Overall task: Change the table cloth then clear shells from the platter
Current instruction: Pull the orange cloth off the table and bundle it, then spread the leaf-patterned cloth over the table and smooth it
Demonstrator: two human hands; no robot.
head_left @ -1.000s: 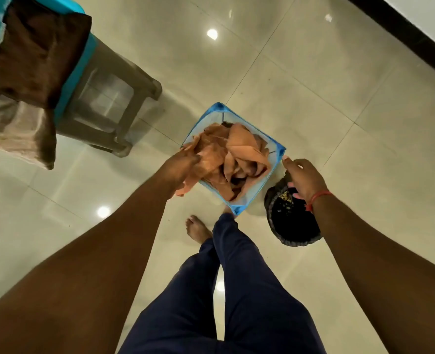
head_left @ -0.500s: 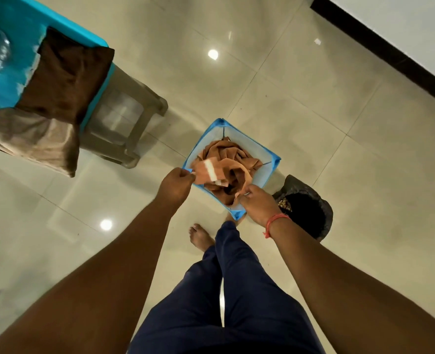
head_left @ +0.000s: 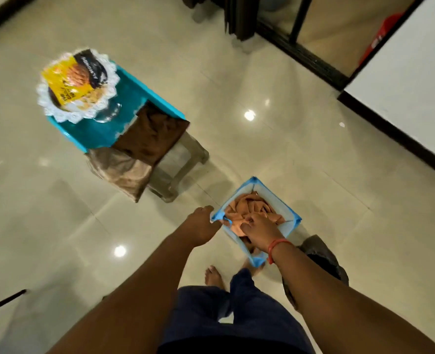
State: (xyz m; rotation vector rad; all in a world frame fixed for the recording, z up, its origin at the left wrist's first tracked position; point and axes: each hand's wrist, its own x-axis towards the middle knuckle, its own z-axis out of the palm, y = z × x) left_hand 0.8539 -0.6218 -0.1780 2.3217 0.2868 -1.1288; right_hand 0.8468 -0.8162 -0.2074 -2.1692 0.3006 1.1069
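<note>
One view, head camera:
Orange cloth (head_left: 247,208): crumpled in the blue hamper, under the right hand; soft, light, likely to trail; best gathered by a bunched fold.
Right hand (head_left: 260,229): fingers curled down into the cloth, pinching a fold.
Left hand (head_left: 203,227): just left of the right hand, gripping the hamper's rim corner.
Blue hamper (head_left: 294,221): thin fabric walls, square mouth, flimsy; on glossy tile.
Brown cloth (head_left: 150,136): well ahead-left of both hands, draped off the teal table (head_left: 96,134); limp, matte.
Platter (head_left: 77,84): on that table, lacy white rim, fragile-looking; yellow packet (head_left: 68,80) on top.
Black bin (head_left: 321,256): just right of the right wrist.
</note>
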